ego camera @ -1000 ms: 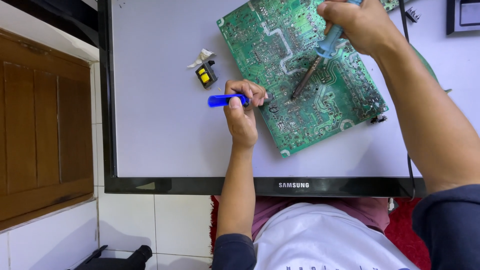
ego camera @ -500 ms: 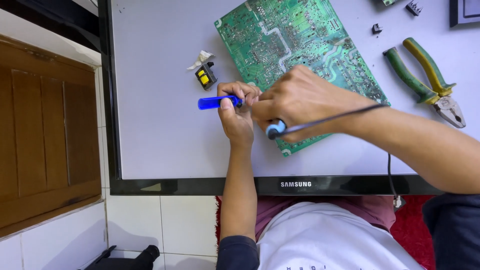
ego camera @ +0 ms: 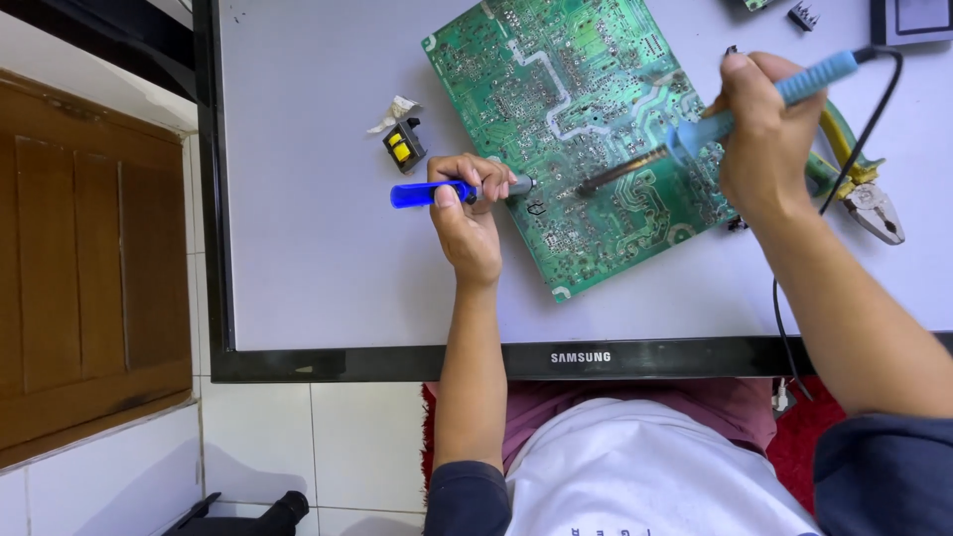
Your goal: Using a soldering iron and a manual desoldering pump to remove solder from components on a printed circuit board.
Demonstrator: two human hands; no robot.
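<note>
- Left hand [ego camera: 467, 223] is wrapped around a blue-handled desoldering pump [ego camera: 452, 190], thumb on the barrel, nozzle laid flat at the near left edge of the green circuit board [ego camera: 581, 129] — low and sideways, likely so the tip sits right beside the joint.
- Right hand [ego camera: 764, 139] is closed on the light-blue handle of a soldering iron [ego camera: 695, 129], held like a pen; the dark metal tip slants down onto the board's solder side, just beside the pump's nozzle. Tip and nozzle nearly meet at the same spot.
- The iron's black cord [ego camera: 874, 109] loops off over the wrist, out of the way of the board.
- The board lies copper side up, tilted diagonally on a pale flat screen panel [ego camera: 318, 258] serving as a worktop.
- A small yellow-and-black transformer [ego camera: 403, 147] with a scrap of white paper sits left of the board, apart from it.
- Green-and-yellow-handled pliers [ego camera: 859, 184] lie under the right wrist, partly hidden.
</note>
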